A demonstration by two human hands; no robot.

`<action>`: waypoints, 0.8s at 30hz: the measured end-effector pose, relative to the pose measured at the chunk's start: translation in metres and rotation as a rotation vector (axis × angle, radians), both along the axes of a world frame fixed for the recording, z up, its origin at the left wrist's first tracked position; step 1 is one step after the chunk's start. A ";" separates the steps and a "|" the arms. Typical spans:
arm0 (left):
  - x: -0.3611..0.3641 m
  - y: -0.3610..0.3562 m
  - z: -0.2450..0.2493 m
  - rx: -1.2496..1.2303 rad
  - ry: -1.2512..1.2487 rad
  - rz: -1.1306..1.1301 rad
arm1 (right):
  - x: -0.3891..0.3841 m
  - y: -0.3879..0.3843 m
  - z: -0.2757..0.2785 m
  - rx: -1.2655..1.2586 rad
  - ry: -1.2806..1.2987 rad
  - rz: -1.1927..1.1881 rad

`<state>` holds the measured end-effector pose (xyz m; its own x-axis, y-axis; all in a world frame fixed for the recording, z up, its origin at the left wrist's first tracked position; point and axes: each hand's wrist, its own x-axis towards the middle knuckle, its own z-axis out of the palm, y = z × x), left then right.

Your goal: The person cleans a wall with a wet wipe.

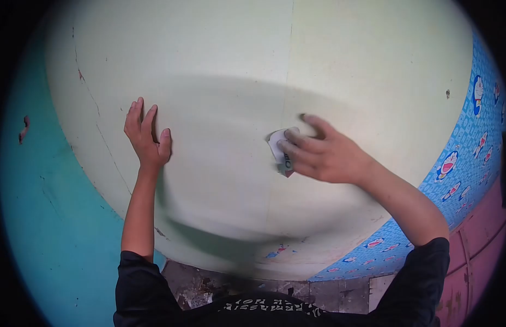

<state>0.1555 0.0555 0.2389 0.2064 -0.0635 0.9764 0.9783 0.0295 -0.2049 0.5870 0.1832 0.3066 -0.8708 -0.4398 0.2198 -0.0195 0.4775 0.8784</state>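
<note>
My left hand (146, 133) lies against the pale cream wall (220, 136), fingers spread and holding nothing. To the right of it, my right hand (324, 152) presses a small white piece of sheet (276, 143) with dark printed letters to the wall. Its fingers lie over the sheet, covering much of it, and motion blurs them slightly. A faint vertical seam runs down the wall close to the sheet.
A teal wall (51, 191) stands on the left. Blue cartoon-patterned covering (449, 169) borders the right, with a pink panel (476, 256) below it. Dirty grey flooring (340, 291) shows at the bottom. A thin crack (103, 136) runs down the cream wall's left part.
</note>
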 end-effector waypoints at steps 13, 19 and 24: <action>0.002 -0.002 0.000 -0.001 -0.007 0.007 | -0.004 -0.009 -0.019 -0.022 -0.027 -0.022; -0.001 -0.002 -0.001 -0.008 -0.005 -0.003 | 0.026 0.008 0.086 -0.071 0.673 -0.109; -0.001 -0.002 0.000 -0.010 -0.005 -0.012 | 0.004 0.006 0.022 -0.153 0.433 -0.254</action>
